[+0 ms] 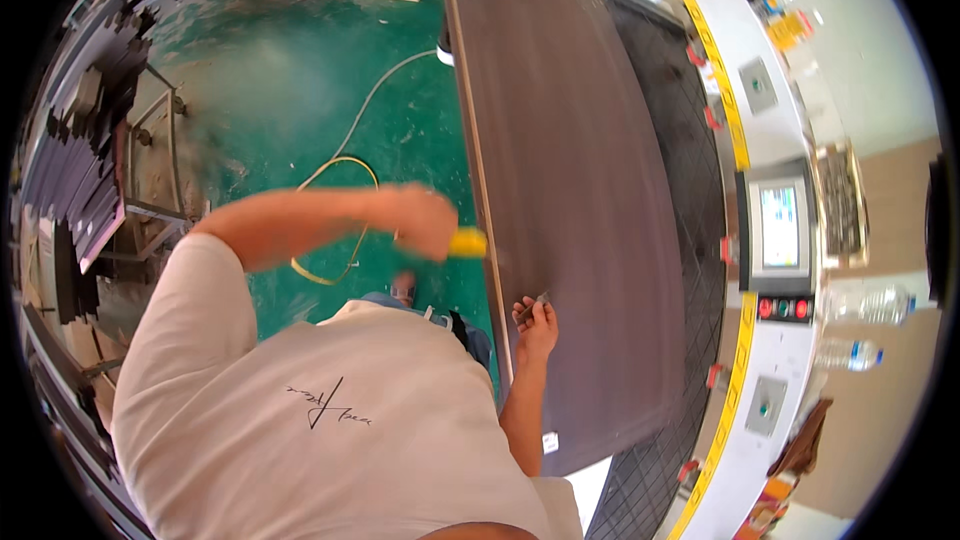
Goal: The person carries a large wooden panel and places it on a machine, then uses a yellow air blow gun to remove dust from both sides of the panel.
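Observation:
My left hand [428, 224] is closed around a short yellow object [467, 243], smeared by motion, so its kind is unclear. It is held just off the light-coloured left edge of a long dark brown board [570, 140]. My right hand [537, 328] rests over the board near that same edge, fingers curled upward. Between its thumb and fingers sits a small dark grey piece [541, 298], too small to name. A white label [550, 442] lies on the board beyond my right forearm.
To the right runs a machine with a yellow strip [735, 120], red clamps, a screen [778, 225] and push buttons [785, 309]. Plastic bottles [870, 305] stand behind it. A yellow and grey hose [335, 159] loops over the green floor. Stacked dark panels [85, 180] fill the left.

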`<state>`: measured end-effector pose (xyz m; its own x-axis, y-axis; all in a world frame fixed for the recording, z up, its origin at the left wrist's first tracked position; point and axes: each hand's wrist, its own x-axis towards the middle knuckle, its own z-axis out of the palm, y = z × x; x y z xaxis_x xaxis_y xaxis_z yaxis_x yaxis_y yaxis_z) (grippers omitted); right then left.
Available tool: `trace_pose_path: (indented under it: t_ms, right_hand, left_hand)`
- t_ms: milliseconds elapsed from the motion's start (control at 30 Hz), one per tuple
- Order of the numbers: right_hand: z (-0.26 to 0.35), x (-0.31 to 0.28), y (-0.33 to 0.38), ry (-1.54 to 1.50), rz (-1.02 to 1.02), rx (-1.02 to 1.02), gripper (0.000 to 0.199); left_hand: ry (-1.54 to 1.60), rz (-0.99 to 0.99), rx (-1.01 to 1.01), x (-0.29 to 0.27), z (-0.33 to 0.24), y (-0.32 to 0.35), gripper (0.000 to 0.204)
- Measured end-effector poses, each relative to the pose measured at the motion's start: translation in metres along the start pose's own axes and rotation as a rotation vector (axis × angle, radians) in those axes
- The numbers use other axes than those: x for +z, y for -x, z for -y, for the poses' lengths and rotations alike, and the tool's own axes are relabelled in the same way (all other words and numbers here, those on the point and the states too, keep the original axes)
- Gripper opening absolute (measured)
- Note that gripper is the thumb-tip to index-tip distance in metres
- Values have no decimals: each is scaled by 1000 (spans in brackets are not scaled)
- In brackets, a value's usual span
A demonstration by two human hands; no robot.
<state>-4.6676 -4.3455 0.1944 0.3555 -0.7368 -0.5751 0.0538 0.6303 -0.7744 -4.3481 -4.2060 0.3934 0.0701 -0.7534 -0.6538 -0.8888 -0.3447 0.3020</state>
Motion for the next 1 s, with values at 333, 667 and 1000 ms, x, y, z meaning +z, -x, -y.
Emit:
trace_pose_path:
  t_ms: [333,667,1000]
  right_hand:
    - [41,184,-154,-14,30,12,24]
    - [86,379,-291,127,197,48,25]
    - [111,471,-340,200,44,16,21]
  left_hand:
    - [11,-17,-12,-81,113,-55,38]
    - [62,60,-111,-236,279,-149,44]
    - [271,-447,-847,-457,671,-220,28]
